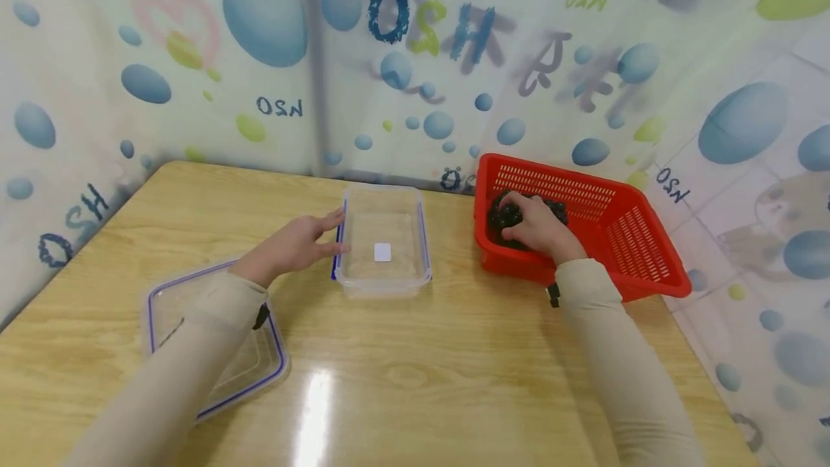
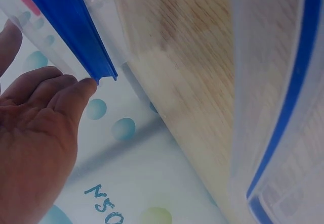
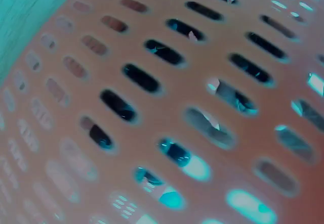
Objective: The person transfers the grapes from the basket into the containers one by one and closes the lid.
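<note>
In the head view, my left hand (image 1: 300,242) is at the left rim of a clear plastic food container (image 1: 385,216) with blue side clips. Its fingers are fairly straight and spread from the thumb. The left wrist view has the fingertips right at the end of a hanging blue clip (image 2: 76,29). My right hand (image 1: 541,225) reaches into a red slotted basket (image 1: 580,269), fingers curled on a dark, glossy piece among others (image 1: 556,209). Through the slots, the right wrist view shows dark shiny pieces (image 3: 142,78) but hides that hand.
A clear lid (image 1: 269,323) with a blue seal lies on the wooden table (image 1: 415,373), partly under my left forearm. A white label (image 1: 382,252) shows on the container. Behind the table hangs a patterned curtain (image 1: 415,92), close to the basket and container.
</note>
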Demonstrator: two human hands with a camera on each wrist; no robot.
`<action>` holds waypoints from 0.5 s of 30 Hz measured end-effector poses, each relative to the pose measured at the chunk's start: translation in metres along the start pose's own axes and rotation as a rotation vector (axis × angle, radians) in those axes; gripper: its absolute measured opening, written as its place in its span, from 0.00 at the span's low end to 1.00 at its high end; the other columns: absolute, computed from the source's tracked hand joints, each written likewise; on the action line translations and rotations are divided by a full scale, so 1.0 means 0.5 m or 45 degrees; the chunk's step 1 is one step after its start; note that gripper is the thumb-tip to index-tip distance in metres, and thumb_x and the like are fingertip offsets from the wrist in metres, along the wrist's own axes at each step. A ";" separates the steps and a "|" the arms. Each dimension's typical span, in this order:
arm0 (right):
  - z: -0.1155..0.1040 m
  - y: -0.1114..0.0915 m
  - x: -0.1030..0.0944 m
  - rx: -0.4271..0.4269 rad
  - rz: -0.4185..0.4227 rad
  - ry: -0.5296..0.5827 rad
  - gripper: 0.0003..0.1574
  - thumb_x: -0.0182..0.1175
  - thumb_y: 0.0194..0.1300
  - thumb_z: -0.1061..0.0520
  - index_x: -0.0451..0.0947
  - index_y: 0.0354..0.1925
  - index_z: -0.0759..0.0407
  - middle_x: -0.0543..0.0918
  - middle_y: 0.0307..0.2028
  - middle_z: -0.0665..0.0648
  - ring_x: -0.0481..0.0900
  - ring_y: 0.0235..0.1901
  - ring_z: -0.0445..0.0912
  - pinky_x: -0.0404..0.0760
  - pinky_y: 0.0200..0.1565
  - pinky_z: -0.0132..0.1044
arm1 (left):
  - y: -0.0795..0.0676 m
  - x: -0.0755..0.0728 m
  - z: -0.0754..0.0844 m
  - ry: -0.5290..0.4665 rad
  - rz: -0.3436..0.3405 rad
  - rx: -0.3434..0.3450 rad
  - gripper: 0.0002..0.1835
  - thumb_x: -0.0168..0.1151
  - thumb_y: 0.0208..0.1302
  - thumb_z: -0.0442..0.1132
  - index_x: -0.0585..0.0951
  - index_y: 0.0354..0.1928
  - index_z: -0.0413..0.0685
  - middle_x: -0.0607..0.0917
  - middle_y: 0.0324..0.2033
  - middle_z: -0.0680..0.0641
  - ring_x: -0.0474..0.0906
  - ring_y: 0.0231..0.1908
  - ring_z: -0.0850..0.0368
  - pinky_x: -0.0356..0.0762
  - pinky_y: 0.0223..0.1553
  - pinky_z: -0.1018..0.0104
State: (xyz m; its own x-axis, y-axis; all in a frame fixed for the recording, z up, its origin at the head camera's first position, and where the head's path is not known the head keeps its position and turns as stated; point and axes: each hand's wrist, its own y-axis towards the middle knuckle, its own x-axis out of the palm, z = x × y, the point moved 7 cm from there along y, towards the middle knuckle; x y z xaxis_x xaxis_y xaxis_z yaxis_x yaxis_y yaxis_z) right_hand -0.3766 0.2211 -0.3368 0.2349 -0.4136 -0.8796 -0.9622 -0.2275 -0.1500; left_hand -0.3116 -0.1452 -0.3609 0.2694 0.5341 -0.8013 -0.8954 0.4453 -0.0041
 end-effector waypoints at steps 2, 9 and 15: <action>-0.008 -0.006 -0.014 0.008 0.034 0.019 0.27 0.63 0.66 0.58 0.67 0.61 0.51 0.65 0.56 0.68 0.66 0.54 0.63 0.72 0.55 0.63 | 0.002 -0.001 -0.001 -0.008 -0.006 -0.011 0.38 0.61 0.70 0.46 0.57 0.73 0.36 0.56 0.71 0.33 0.53 0.70 0.36 0.52 0.68 0.44; -0.074 -0.035 -0.062 -0.013 0.177 0.047 0.29 0.64 0.64 0.61 0.66 0.60 0.50 0.59 0.58 0.67 0.66 0.56 0.66 0.76 0.51 0.63 | 0.001 -0.002 0.000 -0.016 -0.022 -0.036 0.39 0.60 0.71 0.47 0.56 0.74 0.37 0.54 0.71 0.33 0.52 0.70 0.35 0.51 0.68 0.43; -0.158 -0.052 -0.078 -0.176 0.284 -0.008 0.29 0.64 0.63 0.62 0.67 0.60 0.50 0.57 0.60 0.64 0.70 0.54 0.64 0.77 0.52 0.61 | 0.002 0.003 -0.003 -0.034 -0.029 -0.084 0.39 0.61 0.70 0.46 0.55 0.75 0.39 0.52 0.72 0.31 0.49 0.71 0.34 0.49 0.69 0.42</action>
State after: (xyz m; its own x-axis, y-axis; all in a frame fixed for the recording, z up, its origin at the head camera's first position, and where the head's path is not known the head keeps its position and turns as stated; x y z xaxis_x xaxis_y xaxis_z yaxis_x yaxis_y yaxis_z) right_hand -0.3497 0.1734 -0.2631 0.0180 -0.4613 -0.8871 -0.9620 -0.2498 0.1103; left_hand -0.3126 -0.1451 -0.3630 0.2988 0.5438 -0.7842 -0.9100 0.4099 -0.0625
